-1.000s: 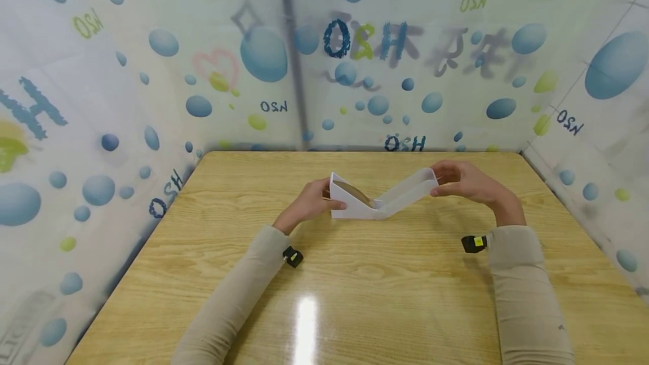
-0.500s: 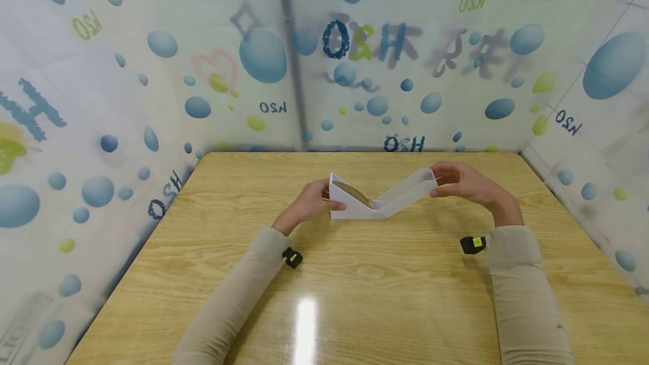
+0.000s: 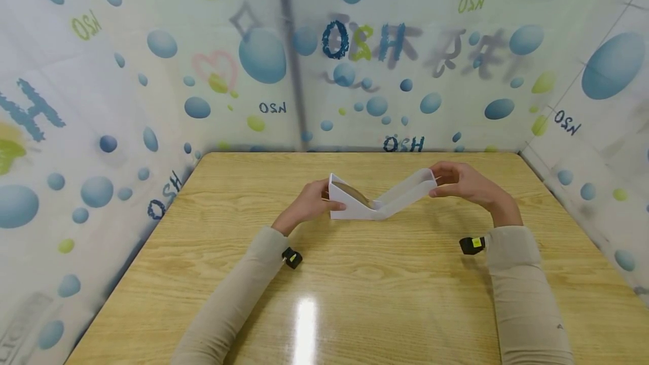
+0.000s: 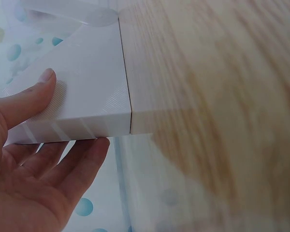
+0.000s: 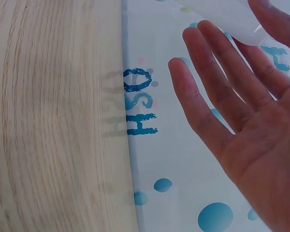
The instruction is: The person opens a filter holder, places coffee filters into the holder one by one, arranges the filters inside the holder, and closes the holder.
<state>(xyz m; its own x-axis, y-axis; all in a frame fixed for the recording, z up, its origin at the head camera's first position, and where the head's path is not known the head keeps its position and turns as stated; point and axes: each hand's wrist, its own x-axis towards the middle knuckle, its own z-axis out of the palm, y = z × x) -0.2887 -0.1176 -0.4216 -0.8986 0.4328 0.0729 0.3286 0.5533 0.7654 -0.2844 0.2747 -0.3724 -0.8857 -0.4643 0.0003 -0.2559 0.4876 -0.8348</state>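
Note:
A white box (image 3: 357, 211) with slanted sides sits on the wooden table, tipped open at a hinge. Its translucent lid (image 3: 408, 192) slopes up to the right. Something flat and tan-brown (image 3: 354, 191) shows inside the box. My left hand (image 3: 309, 201) grips the box's left end, thumb on the near side wall and fingers along the end, as the left wrist view also shows. My right hand (image 3: 469, 182) pinches the raised end of the lid between thumb and fingers. In the right wrist view, only a corner of the lid (image 5: 237, 19) shows beyond the spread fingers.
The wooden table (image 3: 375, 280) reaches back to a printed curtain (image 3: 375, 94) with blue and green spots and lettering. Similar sheets hang at the left and right. A small black camera is strapped at each wrist.

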